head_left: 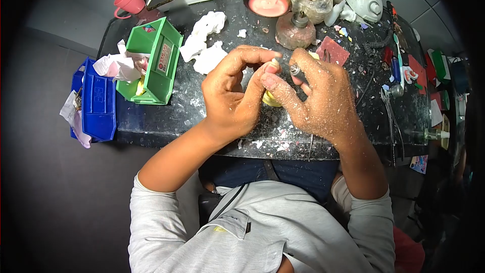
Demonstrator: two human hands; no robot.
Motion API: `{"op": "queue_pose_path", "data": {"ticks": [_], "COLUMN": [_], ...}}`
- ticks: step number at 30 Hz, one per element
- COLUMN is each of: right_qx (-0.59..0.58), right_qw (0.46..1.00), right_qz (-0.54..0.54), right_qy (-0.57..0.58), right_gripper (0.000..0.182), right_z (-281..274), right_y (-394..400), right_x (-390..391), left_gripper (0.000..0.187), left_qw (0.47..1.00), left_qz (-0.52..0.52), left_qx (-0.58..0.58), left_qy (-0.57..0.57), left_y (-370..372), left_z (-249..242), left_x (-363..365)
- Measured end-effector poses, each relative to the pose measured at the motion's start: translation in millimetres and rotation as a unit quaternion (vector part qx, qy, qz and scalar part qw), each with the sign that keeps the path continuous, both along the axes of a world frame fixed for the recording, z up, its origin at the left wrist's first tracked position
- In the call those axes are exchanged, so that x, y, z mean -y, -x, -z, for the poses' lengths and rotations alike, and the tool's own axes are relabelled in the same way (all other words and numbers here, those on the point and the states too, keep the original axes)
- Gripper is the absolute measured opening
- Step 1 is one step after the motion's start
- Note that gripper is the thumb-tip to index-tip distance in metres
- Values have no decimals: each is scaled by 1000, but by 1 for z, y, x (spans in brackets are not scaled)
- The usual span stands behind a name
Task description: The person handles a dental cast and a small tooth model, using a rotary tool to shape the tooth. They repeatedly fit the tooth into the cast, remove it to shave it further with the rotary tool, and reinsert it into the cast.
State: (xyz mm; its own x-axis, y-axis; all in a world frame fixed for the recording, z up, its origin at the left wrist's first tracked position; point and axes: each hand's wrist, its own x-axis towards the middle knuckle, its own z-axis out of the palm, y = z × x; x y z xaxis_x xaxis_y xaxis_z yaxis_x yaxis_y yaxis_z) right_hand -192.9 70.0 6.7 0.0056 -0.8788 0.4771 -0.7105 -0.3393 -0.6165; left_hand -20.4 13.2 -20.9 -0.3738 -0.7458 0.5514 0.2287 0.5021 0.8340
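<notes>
Over the front of the dark worktable, my two hands meet close together. Between the fingertips and thumb of my left hand (232,91) is a small whitish piece (275,62), too small to make out fully. My right hand (326,98), speckled with white dust, is closed around a metal rotary handpiece (296,70); its tip points toward the small piece. The right thumb rests against the left fingertips. Just below them shows part of a yellow object (272,99), mostly hidden by my hands.
Left of my hands stand a green bin (169,78) with crumpled paper and a blue bin (99,106). Crumpled tissue (209,58) lies nearby. Behind are a glass burner (294,33), a bowl of pink material (268,4) and a pink wax sheet (333,52). Tools line the right side.
</notes>
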Motion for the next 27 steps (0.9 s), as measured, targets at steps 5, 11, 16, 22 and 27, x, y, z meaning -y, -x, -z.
{"op": "queue_pose_path", "data": {"ticks": [5, 11, 16, 22, 27], "right_qx": [-5, -10, -25, -38, -39], "right_qw": [1000, 1000, 999, 999, 999], "right_qz": [5, 7, 17, 30, 22], "right_qy": [-9, -19, -26, -12, -21], "right_gripper": [53, 53, 54, 56, 57], "right_z": [-1, 0, -1, -4, -2], "right_y": [-1, 0, -2, 1, 0], "right_x": [0, 0, -1, -1, 0], "left_gripper": [16, 15, 16, 15, 18], "left_qw": [1000, 1000, 1000, 1000, 1000], "left_qz": [1, -5, -10, -10, -7], "left_qx": [-3, 3, 19, 0, 12], "left_qy": [-28, -23, -15, -20, -2], "left_y": [1, 1, -1, 1, -1], "left_z": [-2, -2, -2, 0, 1], "left_x": [-2, -1, 0, 0, 2]}}
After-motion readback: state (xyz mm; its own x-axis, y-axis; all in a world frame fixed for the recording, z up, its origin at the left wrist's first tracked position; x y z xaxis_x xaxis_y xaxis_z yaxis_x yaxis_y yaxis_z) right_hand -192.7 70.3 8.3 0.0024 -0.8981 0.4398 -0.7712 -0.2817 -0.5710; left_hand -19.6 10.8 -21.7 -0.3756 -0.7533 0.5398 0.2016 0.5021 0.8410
